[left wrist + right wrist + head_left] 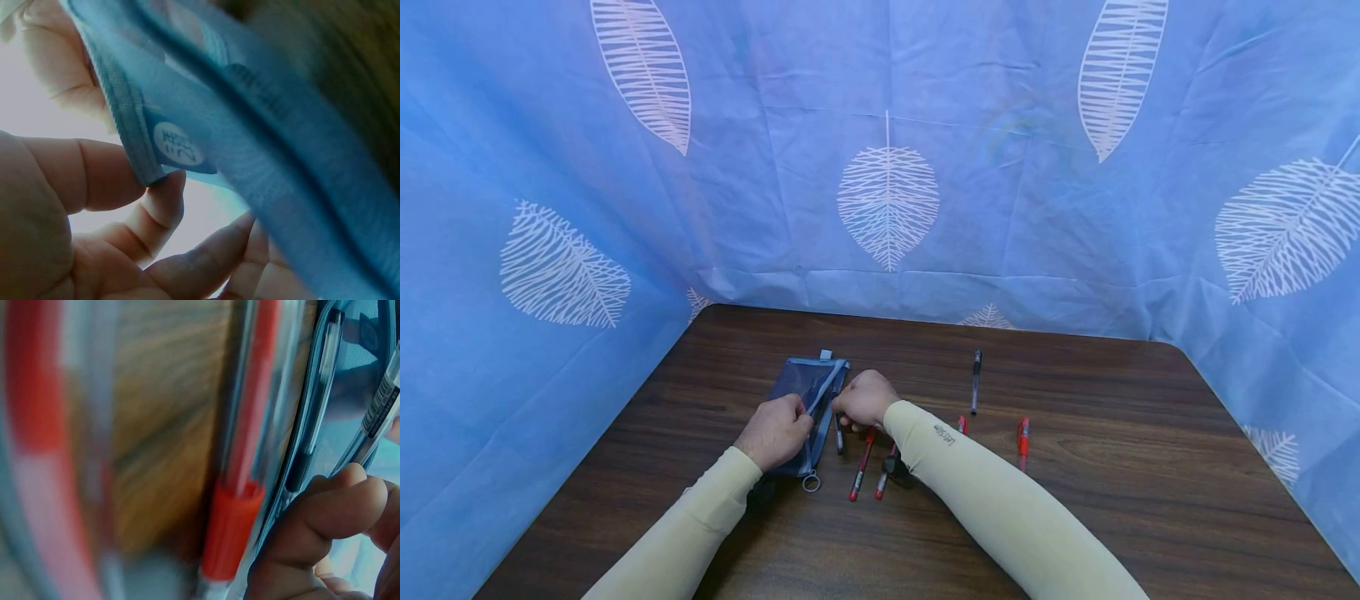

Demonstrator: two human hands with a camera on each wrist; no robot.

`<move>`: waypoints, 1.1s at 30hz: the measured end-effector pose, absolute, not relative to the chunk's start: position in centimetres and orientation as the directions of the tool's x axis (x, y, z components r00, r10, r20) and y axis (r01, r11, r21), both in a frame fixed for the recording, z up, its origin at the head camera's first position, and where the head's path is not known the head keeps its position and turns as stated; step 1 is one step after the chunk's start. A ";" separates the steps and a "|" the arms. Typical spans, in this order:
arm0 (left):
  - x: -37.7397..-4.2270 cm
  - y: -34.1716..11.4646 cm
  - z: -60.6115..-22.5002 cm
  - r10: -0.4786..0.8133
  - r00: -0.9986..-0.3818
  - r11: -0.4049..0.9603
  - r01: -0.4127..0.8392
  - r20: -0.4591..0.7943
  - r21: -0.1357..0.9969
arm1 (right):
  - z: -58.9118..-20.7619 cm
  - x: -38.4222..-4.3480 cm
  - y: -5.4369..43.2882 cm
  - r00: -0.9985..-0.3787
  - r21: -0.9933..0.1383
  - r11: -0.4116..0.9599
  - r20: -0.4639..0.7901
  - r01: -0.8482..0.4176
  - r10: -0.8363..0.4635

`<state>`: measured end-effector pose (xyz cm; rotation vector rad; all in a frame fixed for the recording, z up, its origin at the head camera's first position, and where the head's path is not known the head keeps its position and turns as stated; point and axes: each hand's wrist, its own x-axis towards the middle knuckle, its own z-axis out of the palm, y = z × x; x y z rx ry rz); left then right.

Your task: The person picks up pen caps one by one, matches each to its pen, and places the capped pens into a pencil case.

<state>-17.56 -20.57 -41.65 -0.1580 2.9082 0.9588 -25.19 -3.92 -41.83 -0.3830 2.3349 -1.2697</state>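
Observation:
A blue mesh zip pouch (793, 379) lies at the left of the table, its mouth toward the right. My left hand (778, 429) pinches the pouch's edge between thumb and fingertip; the left wrist view shows the woven edge band (122, 106) there. Over the mouth, my right hand (867, 398) has its fingers curled at a clear pen with a barcode label (380, 406), whose lower part they hide. Along the pouch's edge lies another pen with a black end (315, 406). Red pens (862, 467) lie just right of the pouch.
Farther right are a black pen (976, 383) and a red-capped pen (1023, 437). Another red cap (962, 424) shows beside the right sleeve (985, 483). A ring (811, 482) hangs at the pouch's near end. Blue leaf-print cloth (887, 208) encloses the brown table (1112, 450).

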 end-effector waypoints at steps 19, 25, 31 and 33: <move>-17.5 -20.6 -41.5 -0.075 -0.992 0.802 -0.122 -0.103 0.585 | -41.9 -24.9 -6.3 -0.868 -0.836 0.549 -0.292 0.028 -0.401; -17.4 -20.6 -41.6 -0.074 -0.992 0.800 -0.119 -0.100 0.588 | -41.9 -24.8 -6.2 -0.874 -0.813 0.582 -0.279 -0.006 -0.399; -17.4 -20.6 -41.6 -0.075 -0.991 0.795 -0.124 -0.107 0.595 | -41.9 -24.9 -5.8 -0.871 -0.782 0.622 -0.276 -0.042 -0.406; -17.4 -20.6 -41.6 -0.078 -0.991 0.794 -0.128 -0.109 0.594 | -41.9 -25.0 -5.7 -0.869 -0.792 0.609 -0.278 -0.035 -0.410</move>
